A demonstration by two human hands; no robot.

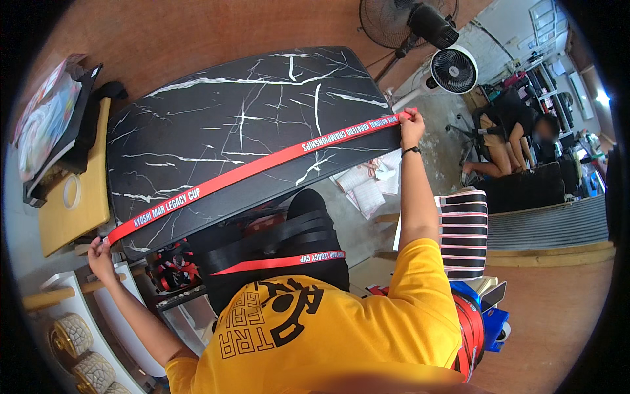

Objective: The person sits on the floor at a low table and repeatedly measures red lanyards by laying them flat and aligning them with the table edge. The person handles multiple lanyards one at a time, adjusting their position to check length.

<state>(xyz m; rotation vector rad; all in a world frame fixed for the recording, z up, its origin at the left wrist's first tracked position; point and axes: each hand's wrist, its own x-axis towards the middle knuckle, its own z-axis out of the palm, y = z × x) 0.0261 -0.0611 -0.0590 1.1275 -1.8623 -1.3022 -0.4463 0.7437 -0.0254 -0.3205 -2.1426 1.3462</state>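
A long red ribbon [251, 169] with white printed writing is stretched taut across a black marble-patterned table [197, 118]. At the table's near left corner, my left hand [101, 256] pinches one end. Beyond the right edge, my right hand [412, 129] grips the other end between thumb and fingers. Over my lap lie loose black ribbons [275, 241], and a second red printed ribbon [280, 262] crosses my dark trousers.
A wooden side table [96, 216] at left holds a tape roll [72, 192] and plastic-wrapped items [49, 123]. Papers [366, 187] lie on the floor. Two fans, one black [428, 24] and one white [454, 69], stand far right. A person [512, 123] bends over beside an office chair.
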